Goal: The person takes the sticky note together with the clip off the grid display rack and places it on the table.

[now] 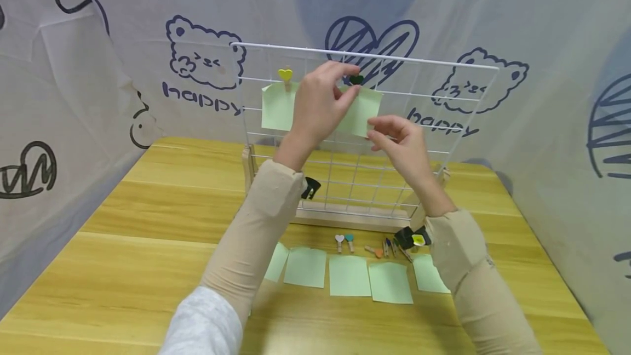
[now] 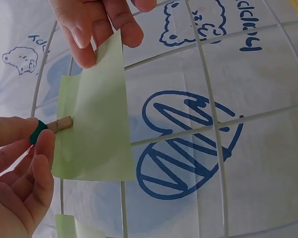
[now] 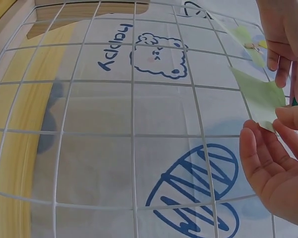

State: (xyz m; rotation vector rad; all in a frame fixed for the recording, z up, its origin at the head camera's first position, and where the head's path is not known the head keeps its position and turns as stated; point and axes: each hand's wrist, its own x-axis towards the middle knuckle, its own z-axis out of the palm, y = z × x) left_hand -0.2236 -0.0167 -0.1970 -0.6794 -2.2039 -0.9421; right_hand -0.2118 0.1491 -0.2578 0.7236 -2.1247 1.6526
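A white wire grid (image 1: 419, 59) stands upright in a wooden base (image 1: 355, 219). My left hand (image 1: 320, 100) pinches a small wooden peg with a dark green heart (image 2: 38, 133), which sits over the top edge of a pale green paper note (image 1: 363, 111). The lower right corner of that note is pinched between the thumb and fingers of my right hand (image 1: 404, 144). Left of it, partly behind my left hand, another green note (image 1: 277, 109) hangs on the grid under a yellow heart peg (image 1: 285, 75).
On the wooden table (image 1: 162, 218), several green notes (image 1: 350, 276) lie in a row in front of the base. Between them and the base are a white heart peg (image 1: 339, 240), a blue heart peg (image 1: 349, 239), an orange one (image 1: 378, 253) and others. A printed cloth hangs behind.
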